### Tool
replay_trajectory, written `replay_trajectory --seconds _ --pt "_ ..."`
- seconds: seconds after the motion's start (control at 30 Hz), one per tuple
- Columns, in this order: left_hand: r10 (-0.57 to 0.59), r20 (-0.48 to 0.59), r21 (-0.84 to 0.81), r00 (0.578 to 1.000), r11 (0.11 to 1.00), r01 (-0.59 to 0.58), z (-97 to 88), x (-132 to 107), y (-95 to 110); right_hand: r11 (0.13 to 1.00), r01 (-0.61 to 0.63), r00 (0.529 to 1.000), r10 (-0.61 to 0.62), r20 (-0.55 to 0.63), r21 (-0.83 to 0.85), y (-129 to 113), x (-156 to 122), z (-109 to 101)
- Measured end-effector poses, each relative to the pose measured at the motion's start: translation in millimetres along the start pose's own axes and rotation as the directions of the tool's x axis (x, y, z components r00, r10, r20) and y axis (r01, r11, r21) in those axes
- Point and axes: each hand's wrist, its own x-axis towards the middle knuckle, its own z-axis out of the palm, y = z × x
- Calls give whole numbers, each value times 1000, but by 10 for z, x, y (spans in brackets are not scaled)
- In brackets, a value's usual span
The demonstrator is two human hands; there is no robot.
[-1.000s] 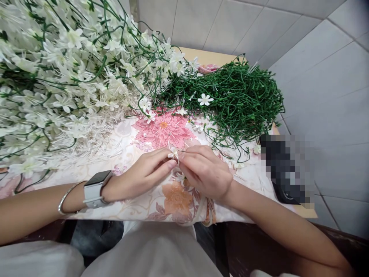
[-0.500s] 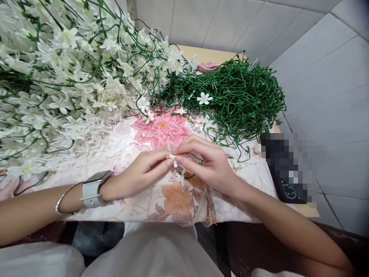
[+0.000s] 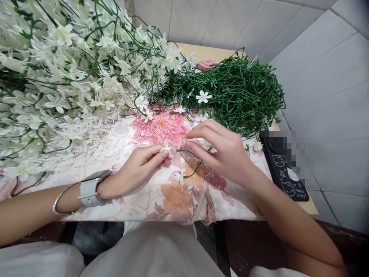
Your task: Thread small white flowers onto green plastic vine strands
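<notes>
My left hand (image 3: pixel 142 168) rests on the flowered tablecloth (image 3: pixel 144 196) and pinches a small white artificial blossom (image 3: pixel 166 148) between thumb and forefinger. My right hand (image 3: pixel 223 152) is just to its right, its fingertips pinched on the end of a thin green stem (image 3: pixel 192 161) that curves down to another white blossom (image 3: pixel 179 176) lying on the cloth. A small gap separates the two hands. A watch and a bangle sit on my left wrist.
A big heap of white artificial flowers on green stems (image 3: pixel 63 77) fills the left and back of the table. A tangle of bare green stems (image 3: pixel 239 90) lies at the back right. A black item (image 3: pixel 284 175) sits at the table's right edge. Tiled walls stand behind.
My hands were pressed together over one blossom. They have come apart: the right hand has moved right and up with the green stem, and the left keeps the blossom.
</notes>
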Motion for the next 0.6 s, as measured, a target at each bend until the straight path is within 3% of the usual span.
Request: replay_trajectory --seconds 0.07,0.17,0.4,0.6 --pt "-25 -27 -30 999 999 24 -3 7 3 991 -20 988 40 150 -129 84 16 -62" --pt "-55 -19 -96 998 994 52 -6 10 2 990 -15 949 59 310 -142 153 17 -21" --pt "-39 16 -134 999 990 41 -1 13 -49 993 -82 991 72 114 83 24 -8 69" --pt "9 48 -26 999 1000 -7 -12 23 -28 986 -52 996 40 82 160 -35 -21 50"
